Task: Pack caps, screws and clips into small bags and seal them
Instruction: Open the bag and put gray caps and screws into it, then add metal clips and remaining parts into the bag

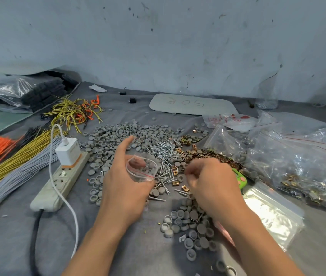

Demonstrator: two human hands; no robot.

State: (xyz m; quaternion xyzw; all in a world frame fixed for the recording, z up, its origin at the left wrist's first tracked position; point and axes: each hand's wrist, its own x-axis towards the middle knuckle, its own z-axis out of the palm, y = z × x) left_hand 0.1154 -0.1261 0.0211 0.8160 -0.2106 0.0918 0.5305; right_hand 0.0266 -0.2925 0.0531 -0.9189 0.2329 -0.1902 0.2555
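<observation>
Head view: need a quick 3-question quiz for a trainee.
1. True or false: the left hand holds a bag.
2. Which pile lies between the caps and the clips? A nuts; B screws; C washers.
3. Fill in: the white charger is plugged into the ____.
Key: 1 true; 2 B; 3 power strip.

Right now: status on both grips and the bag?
Left grip holds small bag, mouth open. Right grip curled beside it, blurred, contents unclear. Screws and caps piled loose underneath.
</observation>
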